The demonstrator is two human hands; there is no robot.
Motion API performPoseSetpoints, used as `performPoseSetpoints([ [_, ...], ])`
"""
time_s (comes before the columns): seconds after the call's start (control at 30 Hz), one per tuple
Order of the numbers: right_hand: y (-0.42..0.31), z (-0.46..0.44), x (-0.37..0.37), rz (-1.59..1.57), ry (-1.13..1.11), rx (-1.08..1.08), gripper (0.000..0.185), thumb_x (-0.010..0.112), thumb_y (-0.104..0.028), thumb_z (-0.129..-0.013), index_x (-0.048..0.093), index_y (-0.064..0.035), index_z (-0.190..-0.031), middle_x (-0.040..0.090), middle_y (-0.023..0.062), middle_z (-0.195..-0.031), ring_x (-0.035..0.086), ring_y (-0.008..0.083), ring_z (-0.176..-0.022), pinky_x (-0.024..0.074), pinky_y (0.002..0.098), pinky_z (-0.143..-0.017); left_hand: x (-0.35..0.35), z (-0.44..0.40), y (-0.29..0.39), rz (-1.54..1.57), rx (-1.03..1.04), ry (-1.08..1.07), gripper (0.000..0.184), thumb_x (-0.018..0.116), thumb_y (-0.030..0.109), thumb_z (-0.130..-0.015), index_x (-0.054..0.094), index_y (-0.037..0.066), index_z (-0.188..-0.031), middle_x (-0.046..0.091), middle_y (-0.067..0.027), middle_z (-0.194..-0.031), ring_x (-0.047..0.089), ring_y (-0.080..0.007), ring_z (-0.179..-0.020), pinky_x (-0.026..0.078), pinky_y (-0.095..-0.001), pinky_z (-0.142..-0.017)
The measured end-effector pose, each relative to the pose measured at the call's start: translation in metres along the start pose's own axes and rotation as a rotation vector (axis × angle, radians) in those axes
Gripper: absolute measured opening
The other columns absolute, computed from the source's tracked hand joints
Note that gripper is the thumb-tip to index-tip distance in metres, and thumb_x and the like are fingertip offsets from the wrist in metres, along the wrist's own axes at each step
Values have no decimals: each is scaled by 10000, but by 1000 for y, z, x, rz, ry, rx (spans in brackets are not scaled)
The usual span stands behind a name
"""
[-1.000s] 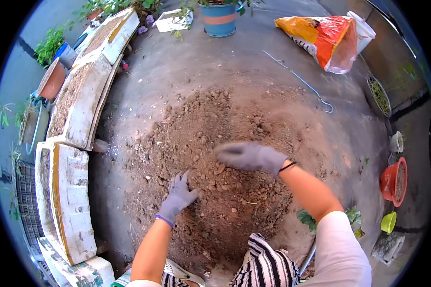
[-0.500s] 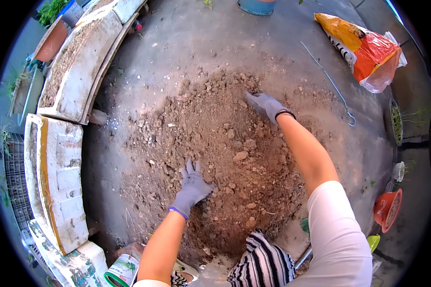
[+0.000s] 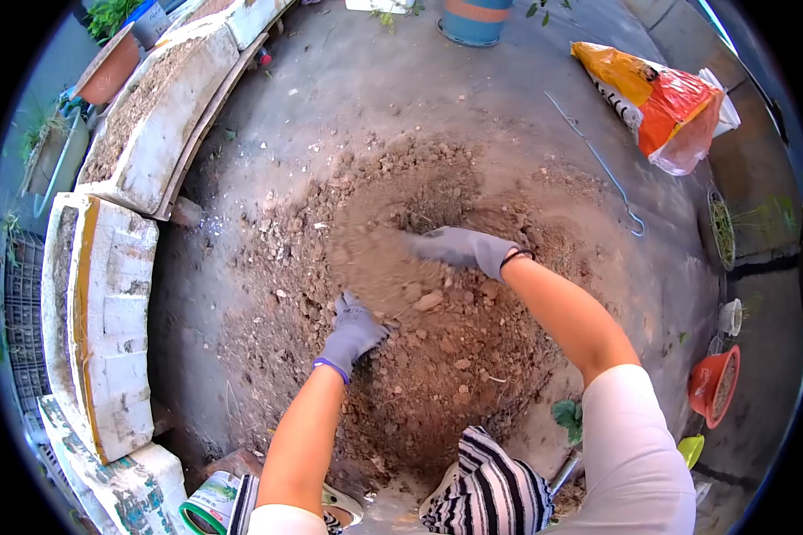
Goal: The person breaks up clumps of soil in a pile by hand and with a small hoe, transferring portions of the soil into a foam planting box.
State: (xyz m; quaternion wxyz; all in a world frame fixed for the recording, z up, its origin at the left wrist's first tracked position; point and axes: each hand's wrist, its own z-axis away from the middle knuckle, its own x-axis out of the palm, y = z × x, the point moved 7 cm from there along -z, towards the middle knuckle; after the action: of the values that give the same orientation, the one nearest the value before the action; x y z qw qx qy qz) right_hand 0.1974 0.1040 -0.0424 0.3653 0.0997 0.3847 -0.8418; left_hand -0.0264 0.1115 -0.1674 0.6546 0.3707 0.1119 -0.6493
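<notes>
Loose brown soil with clods and small stones is heaped on the grey floor. My left hand, in a grey glove with a blue cuff, rests on the left part of the heap, its fingertips covered by soil. My right hand, gloved in grey with a dark band at the wrist, is at the upper middle of the heap, fingers pointing left. Soil moving beside its fingertips is blurred. Whether either hand's fingers close on any soil cannot be made out.
White foam boxes line the left side, one holding soil. A blue pot stands at the top. An orange bag, a blue wire hook and a red pot are on the right. A printed tub stands at bottom left.
My right hand first reached up to the far part of the heap, then came back down and left, stirring soil. My left hand's fingers, spread earlier, are now covered by soil. The view has shifted.
</notes>
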Motion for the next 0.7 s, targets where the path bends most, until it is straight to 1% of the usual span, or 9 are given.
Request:
performPoseSetpoints([
  [0.07, -5, 14, 13, 56, 5, 2, 857, 451, -756, -824, 482, -130, -1409, 530, 130, -1391, 495, 277, -1282, 397, 388, -1049, 19, -8, -3, -339, 150, -139, 860, 660, 566, -767, 398, 108, -1446, 205, -179, -1565, 194, -381, -1432, 244, -517, -1142],
  [0.1, -17, 39, 11, 56, -7, 37, 795, 445, -714, -843, 475, -162, -1414, 525, 119, -1398, 496, 279, -1282, 393, 399, -1059, 19, -3, 1, -451, 205, -179, 808, 620, 587, -790, 457, 108, -1420, 264, -180, -1554, 232, -373, -1427, 240, -516, -1143],
  [0.17, -22, 73, 9, 67, -11, 73, 736, 438, -671, -861, 468, -193, -1419, 520, 107, -1406, 496, 282, -1282, 389, 410, -1069, 1, 31, 17, -359, 58, -364, 635, 455, 585, -867, 638, 105, -1239, 518, -178, -1382, 432, -344, -1328, 224, -502, -1149],
  [0.27, 15, 84, 7, 32, -70, 71, 659, 500, -614, -870, 483, -234, -1409, 541, 91, -1387, 528, 237, -1244, 412, 378, -1045, 4, 43, 16, -496, 222, -246, 549, 399, 500, -910, 690, 96, -1139, 628, -165, -1234, 549, -339, -1215, 222, -486, -1151],
  [0.37, 25, 74, -17, 103, -164, 28, 631, 512, -583, -888, 476, -237, -1415, 540, 76, -1390, 533, 220, -1229, 422, 367, -1030, -5, 55, 16, -354, 109, -268, 628, 386, 530, -919, 645, 29, -1196, 575, -201, -1302, 493, -335, -1279, 218, -483, -1154],
  [0.4, 18, 77, -41, 56, -27, 109, 639, 514, -589, -888, 470, -238, -1420, 531, 68, -1400, 531, 229, -1230, 422, 367, -1030, -3, 54, 9, -314, 71, -256, 666, 376, 547, -922, 630, 4, -1212, 566, -213, -1309, 473, -332, -1299, 213, -484, -1156],
  [0.47, 17, 61, -79, -31, 214, 226, 655, 516, -587, -894, 448, -224, -1435, 505, 53, -1426, 519, 240, -1240, 413, 369, -1036, 26, 28, -5, -362, 191, -345, 756, 458, 573, -893, 507, -36, -1338, 399, -229, -1466, 320, -356, -1400, 200, -476, -1162],
  [0.6, 37, -36, -131, -78, 361, 136, 672, 486, -572, -918, 408, -173, -1452, 460, 46, -1465, 481, 228, -1284, 381, 376, -1063, 50, -2, -38, -141, 5, -232, 953, 641, 472, -806, 193, 9, -1509, 15, -204, -1598, 84, -437, -1447, 182, -455, -1172],
  [0.7, 23, -99, -148, -12, 391, 54, 660, 464, -559, -929, 405, -156, -1449, 452, 53, -1469, 457, 242, -1311, 357, 391, -1082, 43, 3, -28, -233, 90, -137, 985, 639, 459, -779, 126, 98, -1538, 52, -217, -1591, 86, -465, -1438, 164, -500, -1167],
])
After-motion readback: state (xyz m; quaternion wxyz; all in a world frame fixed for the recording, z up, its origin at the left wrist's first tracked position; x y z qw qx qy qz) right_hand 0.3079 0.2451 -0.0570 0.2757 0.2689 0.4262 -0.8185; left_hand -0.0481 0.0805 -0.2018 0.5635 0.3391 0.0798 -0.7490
